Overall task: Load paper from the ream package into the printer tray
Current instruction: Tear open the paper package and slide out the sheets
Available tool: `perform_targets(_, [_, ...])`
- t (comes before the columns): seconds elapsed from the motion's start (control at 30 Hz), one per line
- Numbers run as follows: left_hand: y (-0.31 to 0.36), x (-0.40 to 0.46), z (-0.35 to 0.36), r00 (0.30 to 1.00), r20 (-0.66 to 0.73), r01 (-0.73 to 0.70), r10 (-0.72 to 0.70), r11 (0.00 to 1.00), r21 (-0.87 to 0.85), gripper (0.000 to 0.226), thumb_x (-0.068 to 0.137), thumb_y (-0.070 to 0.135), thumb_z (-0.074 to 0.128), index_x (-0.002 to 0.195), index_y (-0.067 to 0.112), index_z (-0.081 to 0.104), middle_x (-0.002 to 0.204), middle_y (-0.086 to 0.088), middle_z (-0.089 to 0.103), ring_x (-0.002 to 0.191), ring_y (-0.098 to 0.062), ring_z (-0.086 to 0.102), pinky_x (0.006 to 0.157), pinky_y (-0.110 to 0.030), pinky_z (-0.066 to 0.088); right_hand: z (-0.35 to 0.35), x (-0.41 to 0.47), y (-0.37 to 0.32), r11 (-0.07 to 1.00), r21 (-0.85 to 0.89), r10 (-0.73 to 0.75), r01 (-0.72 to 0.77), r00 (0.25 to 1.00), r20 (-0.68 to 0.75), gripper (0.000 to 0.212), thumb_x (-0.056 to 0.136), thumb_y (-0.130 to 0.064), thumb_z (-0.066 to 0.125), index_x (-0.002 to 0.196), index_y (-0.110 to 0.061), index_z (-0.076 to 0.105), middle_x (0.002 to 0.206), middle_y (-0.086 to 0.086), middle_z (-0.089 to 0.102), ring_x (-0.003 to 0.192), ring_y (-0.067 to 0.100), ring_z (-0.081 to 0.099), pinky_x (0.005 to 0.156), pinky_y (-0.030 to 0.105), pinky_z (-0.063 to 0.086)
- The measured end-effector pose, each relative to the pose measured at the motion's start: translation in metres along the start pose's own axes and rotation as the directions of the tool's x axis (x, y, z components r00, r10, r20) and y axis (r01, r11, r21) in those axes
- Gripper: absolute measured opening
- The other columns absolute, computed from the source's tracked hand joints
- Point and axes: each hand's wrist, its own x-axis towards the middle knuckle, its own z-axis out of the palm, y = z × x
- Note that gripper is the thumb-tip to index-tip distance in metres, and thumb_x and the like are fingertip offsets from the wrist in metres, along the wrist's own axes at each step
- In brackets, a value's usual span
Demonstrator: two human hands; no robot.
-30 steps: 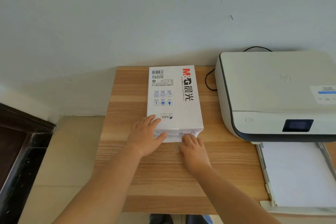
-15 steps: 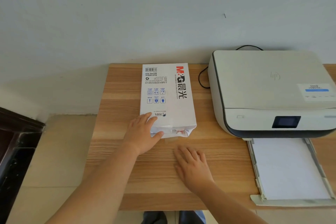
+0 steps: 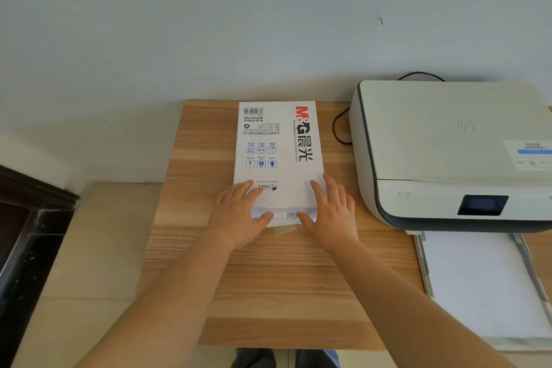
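A white ream package [image 3: 279, 146] with red and black print lies lengthwise on the wooden table [image 3: 268, 293], its opened end toward me. My left hand [image 3: 239, 215] grips the near left corner, fingers on top and thumb at the open end. My right hand [image 3: 331, 212] grips the near right corner the same way. A white printer [image 3: 448, 155] stands to the right, and its tray [image 3: 424, 272] is pulled out toward me with white paper [image 3: 478, 284] lying in it.
A black cable [image 3: 339, 128] loops between the package and the printer. A pale wall stands behind the table. Left of the table are beige floor tiles [image 3: 89, 248] and dark furniture [image 3: 27, 233]. A torn wrapper flap sticks out under the package's near end.
My right hand moved from the table top back onto the near right corner of the package. My left hand stayed on the left corner. The view shifted slightly left.
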Motion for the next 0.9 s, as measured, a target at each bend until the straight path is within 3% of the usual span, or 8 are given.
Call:
perform_targets(0.27, [-0.002, 0.001, 0.004, 1.0, 0.01, 0.003, -0.003, 1.0, -0.003, 0.066, 0.088, 0.062, 0.039, 0.144, 0.03, 0.028, 0.157, 0.006, 0.017, 0.144, -0.014, 0.01, 0.117, -0.04, 0.01, 0.01, -0.003, 0.014, 0.994, -0.081, 0.081, -0.075, 0.994, 0.069, 0.083, 0.084, -0.062, 0.053, 0.149, -0.028, 0.013, 0.156, 0.008, 0.012, 0.144, 0.03, 0.009, 0.114, 0.048, 0.018])
perform_targets(0.5, [0.005, 0.003, 0.005, 0.999, 0.016, -0.035, 0.035, 0.999, 0.023, 0.066, 0.088, 0.062, 0.037, 0.145, 0.03, 0.027, 0.157, 0.006, 0.015, 0.144, -0.014, 0.007, 0.118, -0.041, 0.008, 0.007, -0.02, 0.02, 0.995, 0.011, 0.096, -0.096, 0.995, 0.006, 0.074, 0.085, -0.052, 0.056, 0.146, -0.025, 0.022, 0.152, 0.007, 0.021, 0.142, 0.03, 0.018, 0.11, 0.05, 0.025])
perform_targets(0.7, [0.012, 0.005, 0.007, 0.999, 0.029, -0.047, 0.045, 0.998, 0.038, 0.065, 0.088, 0.062, 0.037, 0.145, 0.031, 0.027, 0.158, 0.006, 0.014, 0.145, -0.016, 0.005, 0.118, -0.042, 0.006, 0.003, -0.025, 0.019, 0.993, 0.055, 0.107, -0.109, 0.994, 0.035, 0.068, 0.086, -0.029, 0.055, 0.147, -0.021, 0.025, 0.154, 0.01, 0.024, 0.142, 0.032, 0.019, 0.113, 0.047, 0.022])
perform_targets(0.9, [0.012, 0.002, 0.011, 0.997, 0.046, -0.063, 0.061, 0.997, 0.043, 0.065, 0.089, 0.062, 0.035, 0.145, 0.031, 0.025, 0.158, 0.006, 0.011, 0.145, -0.016, 0.002, 0.118, -0.044, 0.004, 0.012, -0.031, 0.023, 0.996, 0.022, 0.09, -0.09, 0.996, 0.005, 0.062, 0.086, -0.025, 0.052, 0.144, -0.018, 0.032, 0.149, 0.011, 0.034, 0.134, 0.034, 0.034, 0.106, 0.049, 0.034])
